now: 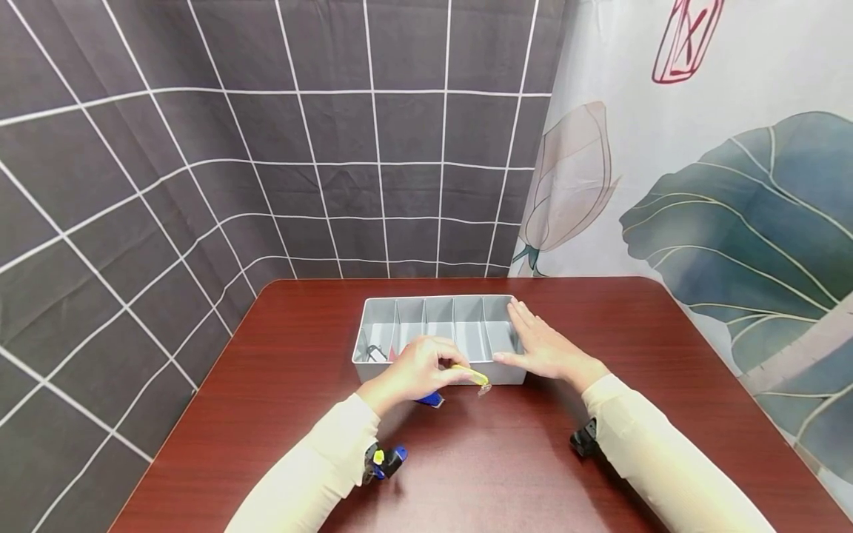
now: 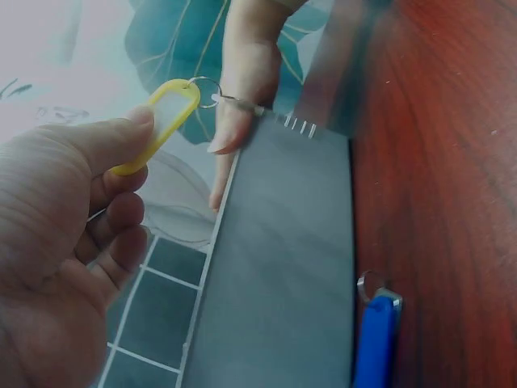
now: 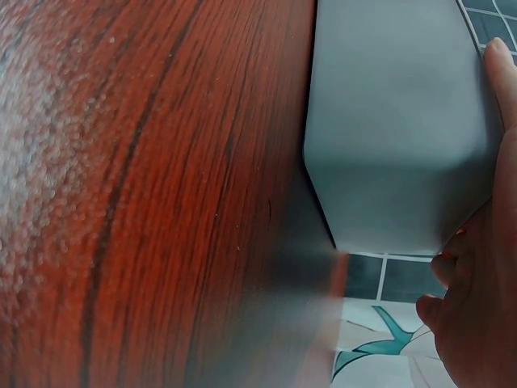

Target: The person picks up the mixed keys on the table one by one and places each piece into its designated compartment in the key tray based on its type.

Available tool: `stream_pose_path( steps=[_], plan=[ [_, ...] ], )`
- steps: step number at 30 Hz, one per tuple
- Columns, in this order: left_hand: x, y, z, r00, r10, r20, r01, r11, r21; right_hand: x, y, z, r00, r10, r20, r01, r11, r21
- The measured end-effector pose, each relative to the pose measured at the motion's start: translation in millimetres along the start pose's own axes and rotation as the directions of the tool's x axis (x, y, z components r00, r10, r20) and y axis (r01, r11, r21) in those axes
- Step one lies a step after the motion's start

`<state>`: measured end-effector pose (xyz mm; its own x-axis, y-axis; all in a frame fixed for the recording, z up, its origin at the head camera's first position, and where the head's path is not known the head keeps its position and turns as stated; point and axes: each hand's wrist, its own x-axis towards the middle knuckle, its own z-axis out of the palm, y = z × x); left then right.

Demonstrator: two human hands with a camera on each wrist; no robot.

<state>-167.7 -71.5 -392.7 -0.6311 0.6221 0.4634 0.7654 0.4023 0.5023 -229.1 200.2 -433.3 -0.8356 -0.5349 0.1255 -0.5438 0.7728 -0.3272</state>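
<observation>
My left hand [image 1: 426, 364] pinches a yellow key tag [image 2: 191, 101] between thumb and fingers, in front of the grey divided box [image 1: 426, 371]. A metal split ring [image 2: 208, 91] dangles from the tag's end. At the box's right end, my right hand [image 1: 549, 350] rests on the rim with straight fingers, thumb at the front corner. A blue key tag [image 2: 376, 343] with its own ring lies on the table by the box's front wall, partly hidden by the left hand in the head view. Inside the leftmost compartment is a black-and-white tag [image 1: 376, 354].
Something red [image 1: 392, 354] shows in the second compartment, mostly behind the left hand. Small blue [image 1: 400, 452] and yellow [image 1: 378, 457] items appear beside the left wrist's camera. The dark red table [image 1: 293, 370] ends at a grey checked curtain [image 1: 333, 185].
</observation>
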Motion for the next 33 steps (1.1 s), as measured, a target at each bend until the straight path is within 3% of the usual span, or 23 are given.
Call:
stream_pose_path(
  steps=[9, 20, 33],
  plan=[
    [8.3, -4.2, -17.1, 0.993, 0.039, -0.114, -0.041, 0.999, -0.008, 0.0, -1, -1, 1.000, 0.002, 0.009, -0.002, 1.000, -0.013],
    [25.2, -10.1, -30.8, 0.979, 0.024, -0.205, -0.027, 1.000, -0.014, -0.7, -3, -2, 1.000, -0.002, 0.001, 0.002, 0.998, -0.063],
    [39.8, -25.7, -29.7, 0.972, -0.073, -0.224, 0.080, 0.997, 0.022, -0.5, -1, -1, 1.000, -0.016, -0.014, 0.014, 0.995, -0.103]
  ],
)
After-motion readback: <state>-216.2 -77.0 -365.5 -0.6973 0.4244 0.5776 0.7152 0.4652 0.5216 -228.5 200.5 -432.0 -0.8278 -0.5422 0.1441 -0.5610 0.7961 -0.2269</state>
